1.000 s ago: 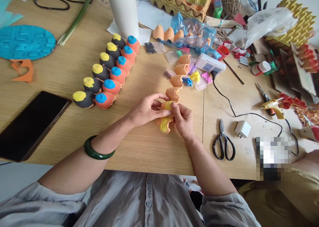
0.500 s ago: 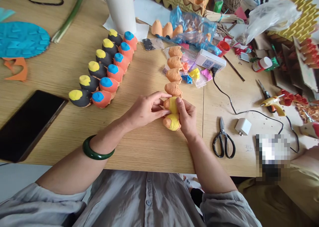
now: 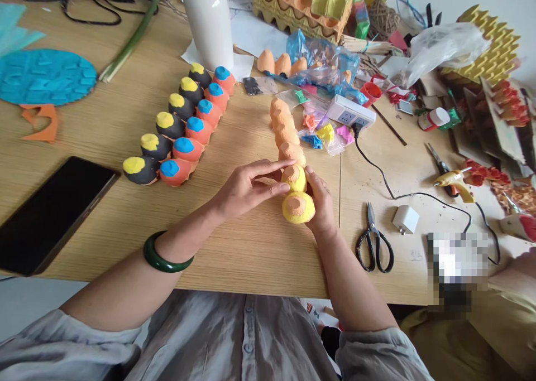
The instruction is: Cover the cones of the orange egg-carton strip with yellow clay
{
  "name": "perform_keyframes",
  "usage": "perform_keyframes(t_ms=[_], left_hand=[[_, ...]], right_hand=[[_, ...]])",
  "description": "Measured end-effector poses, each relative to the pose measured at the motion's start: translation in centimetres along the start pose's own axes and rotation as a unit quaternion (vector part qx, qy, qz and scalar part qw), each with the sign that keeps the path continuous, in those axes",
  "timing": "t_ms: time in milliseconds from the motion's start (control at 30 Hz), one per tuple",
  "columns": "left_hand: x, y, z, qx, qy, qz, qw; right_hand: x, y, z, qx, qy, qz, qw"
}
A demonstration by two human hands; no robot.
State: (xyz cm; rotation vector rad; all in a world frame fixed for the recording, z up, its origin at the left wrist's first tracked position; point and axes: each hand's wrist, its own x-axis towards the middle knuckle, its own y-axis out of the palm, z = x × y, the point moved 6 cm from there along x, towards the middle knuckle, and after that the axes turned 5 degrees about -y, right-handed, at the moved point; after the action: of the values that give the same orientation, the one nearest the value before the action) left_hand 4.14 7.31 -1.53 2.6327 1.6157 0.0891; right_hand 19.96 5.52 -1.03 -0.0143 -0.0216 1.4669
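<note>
A strip of orange egg-carton cups (image 3: 286, 133) points away from me, its two nearest cups wrapped in yellow clay with bare orange tips. My right hand (image 3: 321, 202) grips the strip's near end from the right, thumb beside the yellow cups. From the left, my left hand (image 3: 251, 188) pinches the second yellow cup between thumb and fingers. To the left stand two finished-looking rows: black cups with yellow tops (image 3: 170, 124) and orange-red cups with blue tops (image 3: 200, 130).
A phone (image 3: 54, 213) lies at left, a white bottle (image 3: 211, 29) behind. Black scissors (image 3: 374, 241), a white plug adapter (image 3: 406, 219), a power strip (image 3: 349, 112) with its cable and a glue gun (image 3: 456, 184) are right. A person sits at lower right.
The strip has rolled over in my hands, so its cup tips now face up toward me. The camera view has shifted slightly.
</note>
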Motion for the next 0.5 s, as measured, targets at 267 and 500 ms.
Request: perform_keyframes(t_ms=[267,500], left_hand=[[0.0,0.3,0.2,-0.036,-0.045,0.001,0.998],[0.2,0.2,0.3,-0.030,-0.060,0.014,0.998]], right_hand=[[-0.4,0.6,-1.0,0.175,0.075,-0.015,0.982],[-0.7,0.8,-1.2,0.177,0.073,-0.015,0.981]])
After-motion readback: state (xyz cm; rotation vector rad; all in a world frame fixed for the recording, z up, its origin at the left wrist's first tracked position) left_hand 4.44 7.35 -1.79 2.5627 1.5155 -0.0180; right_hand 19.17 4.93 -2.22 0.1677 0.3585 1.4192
